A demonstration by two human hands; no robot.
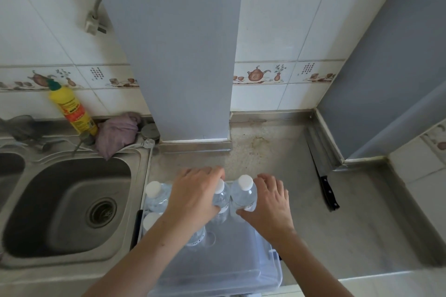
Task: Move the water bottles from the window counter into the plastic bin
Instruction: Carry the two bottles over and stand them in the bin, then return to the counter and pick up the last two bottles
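Right now your left hand (pixel 193 196) is curled around the middle water bottle (pixel 221 196), and your right hand (pixel 266 202) grips the right water bottle (pixel 243 191) with thumb and fingers around its body. Both bottles stand upright, touching each other, at the far end of the clear plastic bin (pixel 272 270) on the steel counter (pixel 350 212). Two more capped bottles (pixel 154 194) stand in the bin's left side, one partly hidden by your forearm. Left of the bin lies the sink (pixel 70 205); a knife (pixel 325 190) rests to the right.
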